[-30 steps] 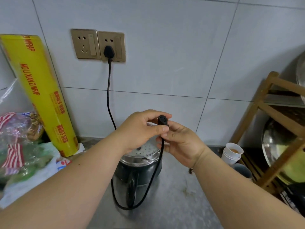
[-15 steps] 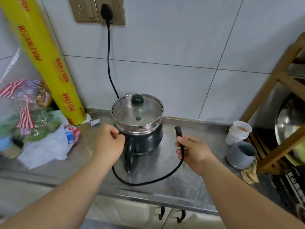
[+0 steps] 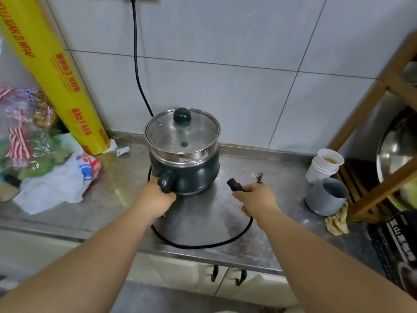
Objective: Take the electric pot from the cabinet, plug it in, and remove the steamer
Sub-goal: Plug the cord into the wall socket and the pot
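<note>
The left hand is now gripping the pot by its handle, turning it on the counter. Just right of it, the right hand is holding the connector, not yet plugged in; the steamer is waiting.

The desk is dull, scuffed steel. The electric pot looks glossy dark enamel under a shiny metal steamer and glass lid. At the right edge, a matt wooden rack; paper cups.
</note>
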Available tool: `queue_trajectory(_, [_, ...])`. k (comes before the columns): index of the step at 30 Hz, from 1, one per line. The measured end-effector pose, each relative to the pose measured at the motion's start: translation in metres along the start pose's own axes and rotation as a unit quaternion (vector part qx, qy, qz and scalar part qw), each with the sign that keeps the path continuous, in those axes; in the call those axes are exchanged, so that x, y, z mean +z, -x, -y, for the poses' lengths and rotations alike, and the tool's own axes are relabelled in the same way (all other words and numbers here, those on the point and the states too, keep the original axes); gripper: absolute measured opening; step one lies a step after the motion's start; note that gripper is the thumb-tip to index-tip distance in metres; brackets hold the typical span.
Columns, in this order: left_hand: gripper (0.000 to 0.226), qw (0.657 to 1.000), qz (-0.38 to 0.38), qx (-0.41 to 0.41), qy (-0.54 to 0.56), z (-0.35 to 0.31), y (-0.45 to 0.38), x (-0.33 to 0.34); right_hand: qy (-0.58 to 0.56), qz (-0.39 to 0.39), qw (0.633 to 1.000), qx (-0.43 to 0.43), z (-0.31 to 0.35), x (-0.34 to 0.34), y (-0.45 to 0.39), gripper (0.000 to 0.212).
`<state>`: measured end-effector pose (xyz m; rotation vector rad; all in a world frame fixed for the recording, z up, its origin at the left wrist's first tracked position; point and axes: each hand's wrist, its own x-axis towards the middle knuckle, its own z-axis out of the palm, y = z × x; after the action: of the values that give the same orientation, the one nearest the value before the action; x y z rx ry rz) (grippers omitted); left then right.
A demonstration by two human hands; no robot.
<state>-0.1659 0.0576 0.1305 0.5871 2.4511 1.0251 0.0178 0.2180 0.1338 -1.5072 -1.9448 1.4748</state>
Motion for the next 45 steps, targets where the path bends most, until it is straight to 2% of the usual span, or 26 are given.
queue_trajectory(3, [0.020, 0.999, 0.043, -0.004, 0.024, 0.002, -0.013, -0.014, 0.160, 0.015, 0.986, -0.033, -0.010, 0.000, -0.005, 0.012])
queue_trajectory(6, [0.020, 0.998, 0.065, 0.003, 0.009, 0.002, -0.024, -0.018, 0.240, 0.015, 0.970, -0.037, -0.022, 0.006, -0.008, 0.018])
queue_trajectory(11, [0.020, 0.997, 0.076, 0.020, -0.007, 0.002, -0.036, -0.022, 0.237, 0.007, 0.970, -0.046, -0.033, 0.023, -0.012, 0.016])
queue_trajectory(16, [0.023, 0.990, 0.132, 0.031, -0.038, -0.004, -0.044, -0.022, 0.207, -0.025, 0.977, -0.053, -0.032, 0.033, -0.018, 0.018])
queue_trajectory(22, [0.042, 0.990, 0.139, 0.023, -0.020, -0.016, -0.048, -0.018, 0.247, -0.039, 0.966, -0.068, -0.033, 0.032, -0.023, 0.021])
queue_trajectory(25, [0.080, 0.991, 0.123, 0.045, -0.022, -0.027, -0.047, -0.017, 0.265, -0.046, 0.960, -0.080, -0.032, 0.033, -0.022, 0.022])
queue_trajectory(26, [0.084, 0.991, 0.122, 0.052, -0.029, -0.033, -0.048, -0.015, 0.269, -0.050, 0.958, -0.083, -0.032, 0.034, -0.022, 0.023])
queue_trajectory(33, [0.056, 0.986, 0.080, 0.051, -0.139, -0.049, -0.047, -0.009, 0.261, -0.057, 0.957, -0.113, -0.030, 0.036, -0.017, 0.024])
queue_trajectory(38, [0.052, 0.983, 0.089, 0.047, -0.155, -0.049, -0.047, -0.011, 0.194, -0.055, 0.976, -0.088, -0.029, 0.039, -0.017, 0.024])
queue_trajectory(45, [0.049, 0.980, 0.120, 0.048, -0.154, -0.051, -0.047, -0.016, 0.198, -0.081, 0.971, -0.108, -0.029, 0.049, -0.020, 0.026])
